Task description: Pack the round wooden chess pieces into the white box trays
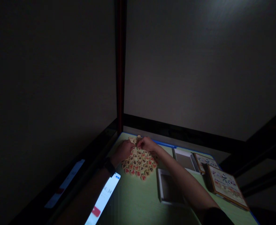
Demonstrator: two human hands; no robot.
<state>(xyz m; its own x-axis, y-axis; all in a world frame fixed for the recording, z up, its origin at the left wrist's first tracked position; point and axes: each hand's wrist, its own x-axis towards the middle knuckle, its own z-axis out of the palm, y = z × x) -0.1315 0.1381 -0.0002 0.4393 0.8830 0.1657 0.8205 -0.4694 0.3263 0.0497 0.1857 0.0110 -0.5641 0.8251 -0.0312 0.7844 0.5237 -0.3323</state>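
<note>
Many round Chinese chess pieces [139,162] lie flat in a packed cluster on the green table, marked with red or dark characters. At the far end of the cluster my left hand [125,149], with a dark band on its wrist, has its fingers curled down at the pieces. What sits under its fingertips is hidden in the dim light. Close by on the right, my right hand [147,144] pinches down on a Chinese chess piece with thumb and fingers. A few plain-looking pieces [139,136] lie just beyond both hands.
A lit phone [105,197] stands under my left forearm, reflected in the dark panel at left. An open box tray [162,187] lies beneath my right forearm, another [185,159] behind it. Printed boxes [227,184] are at right. Walls meet behind the table [133,203].
</note>
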